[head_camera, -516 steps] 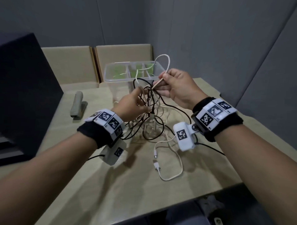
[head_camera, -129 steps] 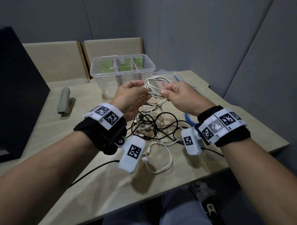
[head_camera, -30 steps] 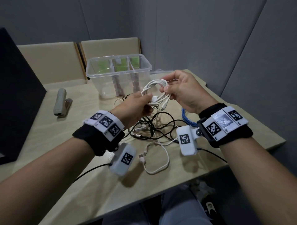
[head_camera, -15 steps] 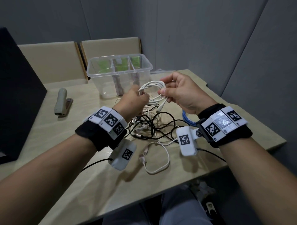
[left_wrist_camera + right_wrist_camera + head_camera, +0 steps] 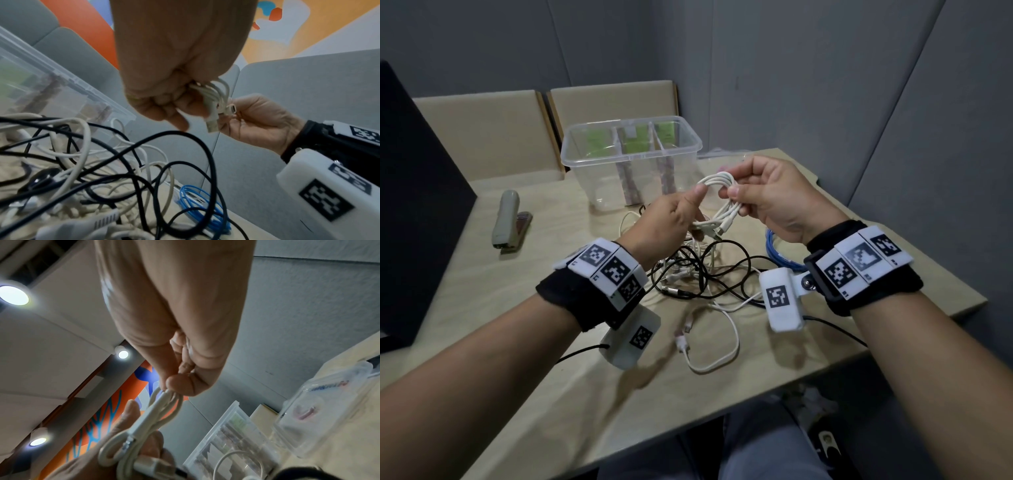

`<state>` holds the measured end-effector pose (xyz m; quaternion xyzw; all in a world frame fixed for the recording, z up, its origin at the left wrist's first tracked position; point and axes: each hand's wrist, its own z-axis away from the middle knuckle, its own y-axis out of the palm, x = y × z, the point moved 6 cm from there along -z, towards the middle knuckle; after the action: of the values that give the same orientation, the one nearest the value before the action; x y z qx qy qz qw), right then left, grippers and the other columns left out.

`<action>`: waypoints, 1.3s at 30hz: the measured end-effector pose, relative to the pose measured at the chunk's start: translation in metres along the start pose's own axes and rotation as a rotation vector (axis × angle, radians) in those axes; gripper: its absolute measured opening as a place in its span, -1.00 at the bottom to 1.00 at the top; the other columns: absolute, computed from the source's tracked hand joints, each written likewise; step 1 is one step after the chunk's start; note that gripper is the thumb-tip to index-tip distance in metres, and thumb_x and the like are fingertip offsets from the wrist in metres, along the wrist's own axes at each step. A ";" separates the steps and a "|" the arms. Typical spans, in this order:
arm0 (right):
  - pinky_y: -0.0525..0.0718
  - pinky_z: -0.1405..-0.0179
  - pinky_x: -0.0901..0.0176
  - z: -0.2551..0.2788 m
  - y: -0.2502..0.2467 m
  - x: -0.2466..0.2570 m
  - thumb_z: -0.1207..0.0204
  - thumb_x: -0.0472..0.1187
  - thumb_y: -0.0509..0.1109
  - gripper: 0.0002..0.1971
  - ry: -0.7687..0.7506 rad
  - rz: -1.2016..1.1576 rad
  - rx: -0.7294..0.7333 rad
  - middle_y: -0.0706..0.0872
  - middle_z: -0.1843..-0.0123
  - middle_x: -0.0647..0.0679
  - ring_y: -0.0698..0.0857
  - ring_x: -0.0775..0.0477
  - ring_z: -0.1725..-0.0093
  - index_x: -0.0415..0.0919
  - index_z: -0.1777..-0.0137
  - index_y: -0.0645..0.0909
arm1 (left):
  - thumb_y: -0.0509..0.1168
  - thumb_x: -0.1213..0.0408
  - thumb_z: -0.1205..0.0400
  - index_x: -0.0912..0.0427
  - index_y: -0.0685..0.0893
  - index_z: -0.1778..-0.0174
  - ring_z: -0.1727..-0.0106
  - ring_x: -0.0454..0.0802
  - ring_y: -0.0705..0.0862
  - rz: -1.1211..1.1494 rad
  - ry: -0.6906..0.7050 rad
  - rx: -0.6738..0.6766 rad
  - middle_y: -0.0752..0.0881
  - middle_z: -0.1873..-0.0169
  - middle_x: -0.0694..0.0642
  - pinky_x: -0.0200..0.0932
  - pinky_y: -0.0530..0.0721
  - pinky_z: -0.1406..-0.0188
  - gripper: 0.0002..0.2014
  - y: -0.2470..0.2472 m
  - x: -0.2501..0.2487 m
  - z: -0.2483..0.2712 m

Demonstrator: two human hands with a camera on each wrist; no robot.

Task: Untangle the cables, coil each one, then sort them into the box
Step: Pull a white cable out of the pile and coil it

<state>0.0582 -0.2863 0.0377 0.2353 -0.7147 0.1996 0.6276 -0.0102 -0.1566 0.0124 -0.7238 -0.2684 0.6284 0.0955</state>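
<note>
White coiled cable hung above the desk, pinched at opposite ends by the left hand and right hand.

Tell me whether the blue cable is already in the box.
No, the blue cable lies coiled on the table under the right wrist, outside the clear box.

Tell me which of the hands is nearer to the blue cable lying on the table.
Right. The right hand holds the white coil almost directly above the blue cable, whose loop shows just below its wrist. The left hand grips the coil's other end, further left over the black tangle.
</note>
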 end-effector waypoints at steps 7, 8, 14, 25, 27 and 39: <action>0.69 0.39 0.33 0.003 0.006 -0.003 -0.46 -0.59 0.36 -0.78 0.020 -0.078 0.028 0.72 0.15 -0.22 0.72 0.05 0.34 -0.43 -0.09 0.57 | 0.01 0.05 -0.76 0.17 0.47 0.33 0.55 -0.12 0.55 0.202 0.007 -0.178 0.52 0.48 0.07 -0.08 0.57 0.41 -0.61 -0.008 -0.003 -0.003; 0.72 0.35 0.30 0.004 0.006 -0.003 -0.45 -0.59 0.37 -0.76 0.030 -0.082 0.044 0.72 0.15 -0.21 0.73 0.04 0.32 -0.42 -0.09 0.58 | 0.00 0.05 -0.75 0.15 0.46 0.33 0.57 -0.11 0.57 0.155 0.006 -0.201 0.53 0.48 0.09 -0.05 0.60 0.45 -0.61 -0.010 -0.002 -0.004; 0.80 0.25 0.13 0.008 0.005 -0.013 -0.41 -0.63 0.38 -0.56 0.165 -0.047 0.107 0.66 -0.16 -0.38 0.77 -0.11 0.23 -0.49 -0.31 0.49 | 0.00 -0.01 -0.74 0.13 0.51 0.22 0.31 0.30 0.73 -0.068 0.063 -0.207 0.65 0.34 0.26 0.30 0.71 0.29 -0.64 -0.014 -0.006 -0.004; 0.76 0.31 0.24 0.003 -0.005 -0.012 -0.42 -0.62 0.37 -0.65 0.208 -0.242 -0.028 0.55 -0.32 -0.31 0.76 -0.04 0.33 -0.58 -0.22 0.54 | -0.06 0.02 -0.75 0.20 0.49 0.03 0.22 0.16 0.59 -0.574 0.131 -0.073 0.60 0.31 0.14 -0.05 0.41 0.29 -0.65 -0.013 -0.002 -0.002; 0.78 0.24 0.21 0.002 -0.002 -0.013 -0.43 -0.62 0.37 -0.60 0.185 -0.285 -0.049 0.56 -0.34 -0.35 0.78 -0.09 0.25 -0.61 -0.29 0.49 | -0.05 0.03 -0.75 0.18 0.47 0.07 0.23 0.15 0.56 -0.533 0.115 -0.077 0.58 0.33 0.12 -0.05 0.39 0.30 -0.67 -0.009 -0.002 -0.002; 0.66 0.06 -0.01 0.003 0.008 -0.005 -0.31 -0.60 0.46 -0.67 -0.074 0.091 -0.177 0.66 0.04 -0.35 0.62 -0.09 0.13 -0.18 0.10 0.55 | -0.07 0.08 -0.77 0.22 0.49 0.05 0.49 0.10 0.66 0.234 0.002 -0.032 0.61 0.42 0.20 0.05 0.62 0.39 -0.66 0.000 -0.011 -0.001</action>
<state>0.0520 -0.2811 0.0329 0.1536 -0.7621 0.1550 0.6095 -0.0102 -0.1626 0.0221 -0.7522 -0.1919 0.6303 0.0101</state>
